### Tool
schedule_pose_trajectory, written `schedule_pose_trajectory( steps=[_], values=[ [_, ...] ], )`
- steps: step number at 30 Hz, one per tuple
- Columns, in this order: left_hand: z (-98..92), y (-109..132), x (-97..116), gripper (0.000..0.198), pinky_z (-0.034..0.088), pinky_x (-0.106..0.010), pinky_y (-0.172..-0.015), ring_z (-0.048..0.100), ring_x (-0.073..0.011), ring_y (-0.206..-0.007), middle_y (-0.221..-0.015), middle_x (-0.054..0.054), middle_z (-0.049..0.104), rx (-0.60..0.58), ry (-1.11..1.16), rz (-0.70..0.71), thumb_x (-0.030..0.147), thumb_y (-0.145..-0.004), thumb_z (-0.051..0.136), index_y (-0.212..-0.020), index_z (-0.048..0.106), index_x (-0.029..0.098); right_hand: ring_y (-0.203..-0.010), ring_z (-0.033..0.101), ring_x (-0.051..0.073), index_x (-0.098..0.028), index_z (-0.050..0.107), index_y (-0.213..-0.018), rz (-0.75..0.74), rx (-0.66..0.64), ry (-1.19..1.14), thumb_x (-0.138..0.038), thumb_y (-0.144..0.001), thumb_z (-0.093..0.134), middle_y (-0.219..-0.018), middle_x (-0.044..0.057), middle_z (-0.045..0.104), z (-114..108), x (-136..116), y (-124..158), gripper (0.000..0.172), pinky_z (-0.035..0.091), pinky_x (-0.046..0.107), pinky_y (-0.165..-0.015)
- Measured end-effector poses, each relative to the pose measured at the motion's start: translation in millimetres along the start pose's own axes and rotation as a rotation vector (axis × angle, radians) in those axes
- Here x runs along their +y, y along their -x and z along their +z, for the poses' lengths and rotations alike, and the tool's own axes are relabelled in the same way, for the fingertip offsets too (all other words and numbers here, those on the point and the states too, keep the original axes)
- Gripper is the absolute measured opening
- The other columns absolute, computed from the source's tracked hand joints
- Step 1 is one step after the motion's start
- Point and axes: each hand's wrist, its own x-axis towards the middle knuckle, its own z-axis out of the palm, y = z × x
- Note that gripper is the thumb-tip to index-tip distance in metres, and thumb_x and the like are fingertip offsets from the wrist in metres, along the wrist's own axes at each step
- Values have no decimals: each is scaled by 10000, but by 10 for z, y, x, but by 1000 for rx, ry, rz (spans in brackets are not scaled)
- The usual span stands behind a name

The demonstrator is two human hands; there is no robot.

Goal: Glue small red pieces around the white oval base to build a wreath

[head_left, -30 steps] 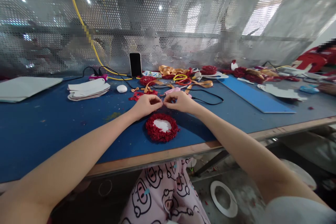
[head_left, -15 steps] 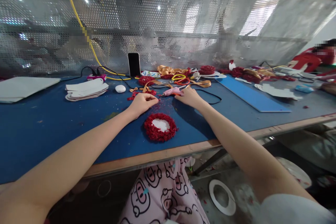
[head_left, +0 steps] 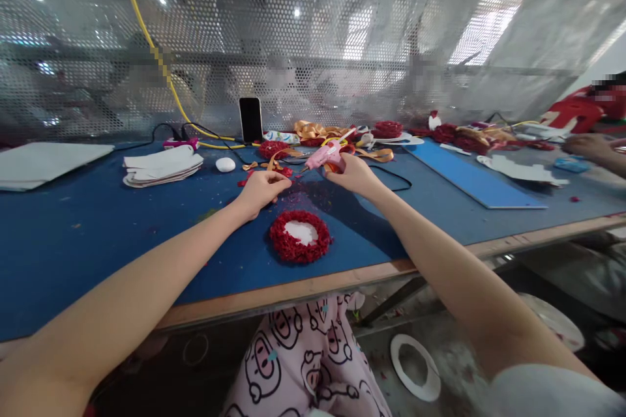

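Note:
My right hand [head_left: 353, 173] is wrapped round the handle of a pink glue gun [head_left: 325, 154], whose nozzle points left toward my other hand. My left hand [head_left: 265, 191] is closed in a pinch above the blue table; whatever lies between its fingertips is too small to make out. Just beyond the left fingers lie red ribbon pieces [head_left: 285, 171]. Nearer the table's front edge rests a round, dark-red ruffled ring [head_left: 320, 242] with a white centre [head_left: 301, 232].
A phone [head_left: 251, 120] stands at the back, beside orange ribbons [head_left: 313, 129]. Stacked white pieces [head_left: 163, 165] and a white oval object [head_left: 225, 165] lie left. A blue board [head_left: 469, 172] is right; another person's hand [head_left: 589, 145] reaches in at far right.
My right hand has lifted the glue gun off the table and tilted it. My left hand has shifted slightly left. Another person's hand has come into view at the far right.

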Motion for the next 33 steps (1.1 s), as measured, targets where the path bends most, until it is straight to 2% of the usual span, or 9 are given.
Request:
schedule_pose_trajectory(
  steps=[5,33],
  values=[
    [3,8,20,207,333,-234,-428,431,-70,-404,-564,30,550,9,48,-35,319,-734,720,-784,704,119,-628,457,143,-199,460,-825,-80,-13,54,-444,-795,618,-742,22,568,13,-8,28,293,265,275,-578],
    [3,2,6,221,310,-234,-416,427,-67,-396,-567,37,541,-16,27,-25,349,-729,721,-773,692,134,-702,561,198,-164,544,-938,-105,-41,199,-417,-908,574,-905,119,683,82,15,4,257,297,283,-604]
  ],
)
